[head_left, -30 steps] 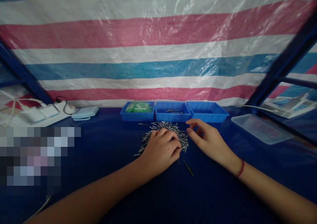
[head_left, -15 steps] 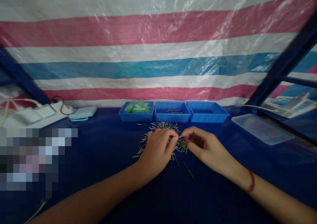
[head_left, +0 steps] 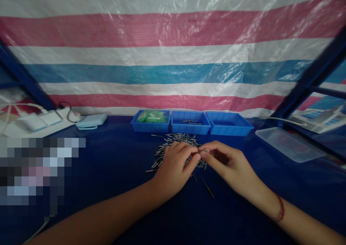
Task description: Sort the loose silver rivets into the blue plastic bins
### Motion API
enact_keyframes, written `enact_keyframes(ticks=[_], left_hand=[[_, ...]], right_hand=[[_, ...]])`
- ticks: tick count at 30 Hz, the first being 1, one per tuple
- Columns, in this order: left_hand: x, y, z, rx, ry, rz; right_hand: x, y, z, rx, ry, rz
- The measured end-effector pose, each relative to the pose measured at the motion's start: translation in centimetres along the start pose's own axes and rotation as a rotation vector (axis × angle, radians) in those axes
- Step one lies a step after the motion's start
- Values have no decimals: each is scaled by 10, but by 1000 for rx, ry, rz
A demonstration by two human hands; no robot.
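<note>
A pile of thin metal rivets [head_left: 162,152] lies on the dark blue table, partly covered by my hands. Over its middle, my left hand [head_left: 177,163] pinches one end of a small metal rivet [head_left: 202,151]. The thumb and forefinger of my right hand [head_left: 228,162] close on the same rivet from the right, and the fingertips of both hands nearly touch. A single darker rivet [head_left: 207,187] lies apart, nearer to me. Behind the pile stand three blue bins: the left bin [head_left: 151,127] holds green packets, the middle bin [head_left: 190,129] a few rivets.
The right blue bin [head_left: 229,129] shows nothing inside. A clear plastic lid [head_left: 292,144] lies at the right. At the left are a power strip [head_left: 63,117] with cables and a light blue case [head_left: 92,121]. Blue frame posts stand at both sides, before a striped sheet.
My right hand's thumb and forefinger have closed further onto the rivet, and the fingertips of both hands are nearer each other. The view has shifted slightly.
</note>
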State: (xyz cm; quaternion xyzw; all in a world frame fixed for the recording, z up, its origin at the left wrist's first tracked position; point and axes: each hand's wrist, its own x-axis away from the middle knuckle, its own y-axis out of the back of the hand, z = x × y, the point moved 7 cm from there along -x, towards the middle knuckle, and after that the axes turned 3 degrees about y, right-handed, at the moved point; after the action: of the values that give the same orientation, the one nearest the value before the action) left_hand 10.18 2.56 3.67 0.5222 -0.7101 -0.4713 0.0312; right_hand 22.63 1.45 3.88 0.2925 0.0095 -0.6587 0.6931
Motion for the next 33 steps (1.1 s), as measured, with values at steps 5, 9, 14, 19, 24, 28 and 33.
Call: enact_keyframes(ticks=[5,9,14,19,24,28,33], left_hand=[[0,0,-2,-10,-6,-6],[-1,5,0,52,7,-51],[-1,10,5,160,25,-130],[0,14,5,153,28,-176],[2,13,8,130,44,-192],[3,14,9,89,30,-215],[1,3,0,-171,-67,-42]], right_hand=[[1,3,6,51,48,-44],[2,4,10,70,75,-54],[-2,3,6,139,72,-16],[-2,-2,8,206,137,45],[-2,-9,16,358,225,203],[-27,13,15,625,235,3],[-76,27,1,1000,154,-94]])
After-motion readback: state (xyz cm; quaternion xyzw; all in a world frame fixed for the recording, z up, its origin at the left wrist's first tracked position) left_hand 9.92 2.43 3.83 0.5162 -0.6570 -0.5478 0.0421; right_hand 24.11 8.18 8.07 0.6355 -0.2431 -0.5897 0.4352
